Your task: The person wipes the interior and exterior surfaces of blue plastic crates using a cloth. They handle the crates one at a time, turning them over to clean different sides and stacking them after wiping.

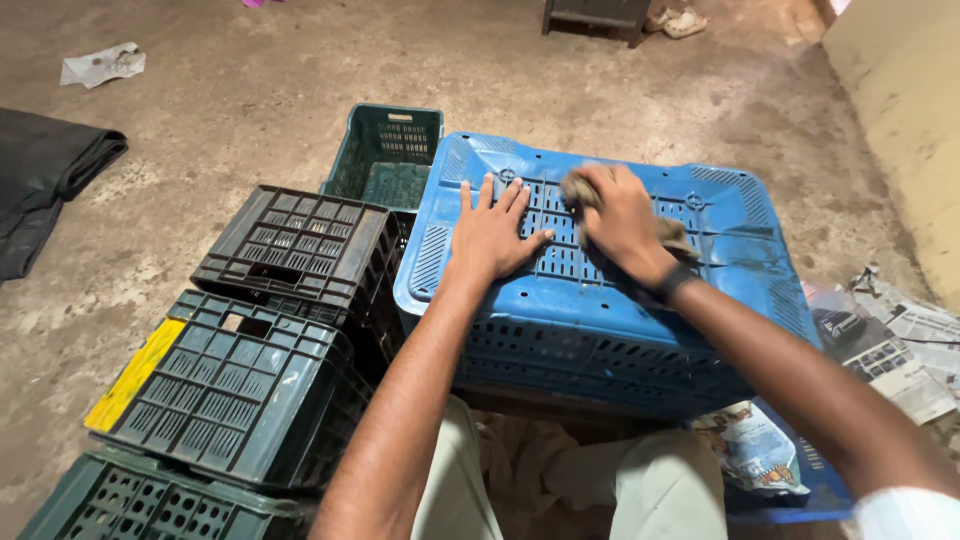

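Note:
A blue plastic crate (600, 300) lies upside down in front of me, its slotted base facing up. My left hand (492, 232) rests flat on that base with fingers spread, holding nothing. My right hand (618, 218) is closed on a dirty brownish cloth (676, 236) and presses it against the slotted base. A dark band sits on my right wrist. My knees in light trousers show below the crate.
Two black crates (300, 250) (235, 395) lie upside down to the left, beside a yellow strip (130, 375). A green crate (388, 160) stands upright behind; another green one (130, 500) sits at bottom left. Newspapers (900, 350) lie right, dark fabric (45, 180) far left.

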